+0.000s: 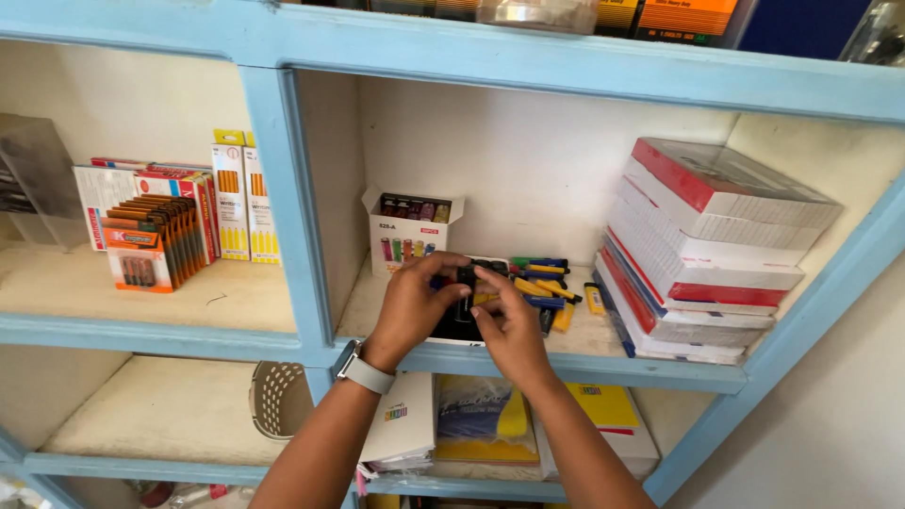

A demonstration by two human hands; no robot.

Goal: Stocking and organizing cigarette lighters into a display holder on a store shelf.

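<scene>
Both hands reach into the middle compartment of a blue-framed shelf [283,217]. My left hand [410,306], with a grey watch at the wrist, and my right hand [514,325] together pinch a small black lighter [466,279] over a dark tray [459,330] at the shelf's front. Several loose lighters [542,283], blue, yellow and green, lie just behind the hands. An open white box of lighters [410,231] stands at the back left of the compartment.
A tall leaning stack of red-and-white flat boxes [707,250] fills the compartment's right side. The left compartment holds orange battery packs [151,245] and yellow card packs [236,198]. Below are a beige basket [278,401], notebooks [405,424] and yellow packets [603,405].
</scene>
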